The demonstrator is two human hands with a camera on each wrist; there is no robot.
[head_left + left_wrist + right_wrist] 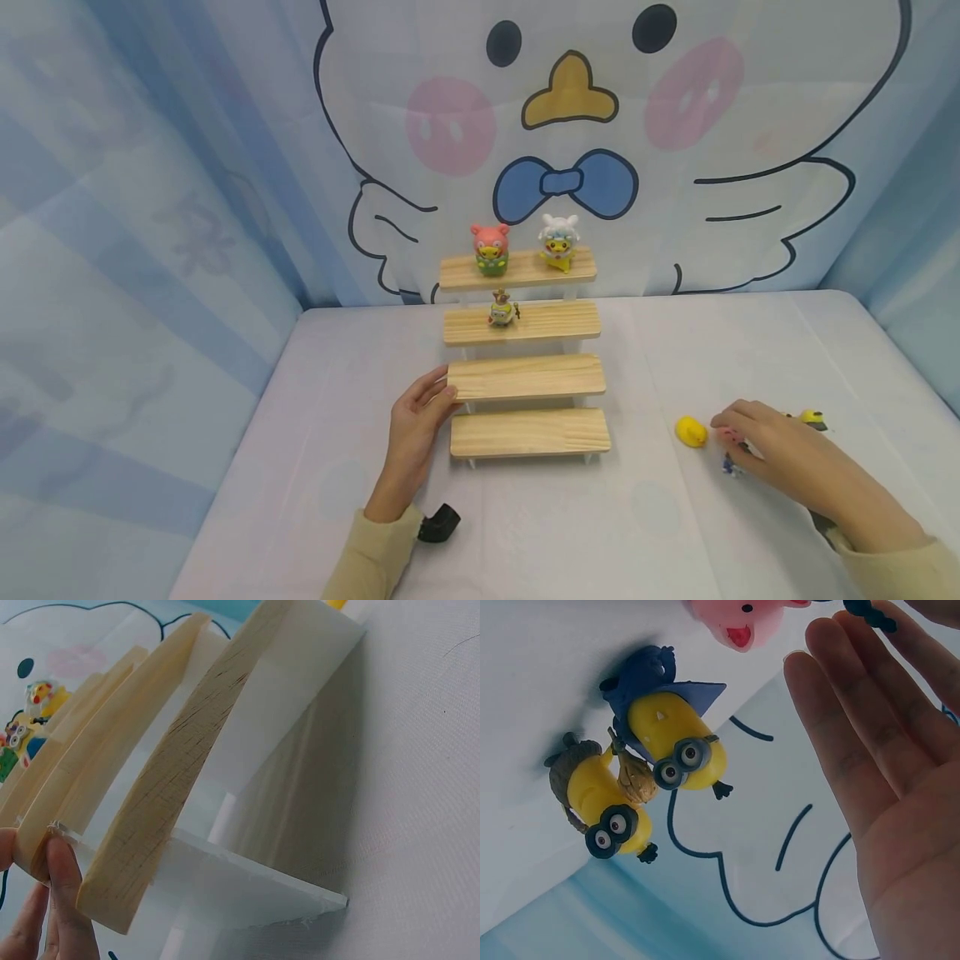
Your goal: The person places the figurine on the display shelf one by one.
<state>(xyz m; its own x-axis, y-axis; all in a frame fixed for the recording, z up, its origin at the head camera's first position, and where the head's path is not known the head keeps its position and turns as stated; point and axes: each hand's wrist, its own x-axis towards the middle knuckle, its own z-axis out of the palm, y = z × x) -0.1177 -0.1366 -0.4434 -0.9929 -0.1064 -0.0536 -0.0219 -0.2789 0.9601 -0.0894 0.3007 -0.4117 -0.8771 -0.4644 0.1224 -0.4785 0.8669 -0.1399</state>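
A tiered wooden display stand (527,377) with white side supports is in the middle of the table. My left hand (421,418) pinches the left end of its second plank from the bottom, thumb and fingers on either side of the wood. At the right, my right hand (780,446) reaches over small figures, fingers extended. Close to its fingertips is a pink figure (742,619), partly cut off in the right wrist view; a dark twisted piece (870,613) also shows there. Two minion figures (676,739) are beside that hand.
A pink-hatted figure (491,250) and a white-hatted figure (558,242) are on the top plank, a minion figure (501,309) one plank below. A yellow duck-like toy (691,432) is left of my right hand. Behind hangs a printed curtain (570,142).
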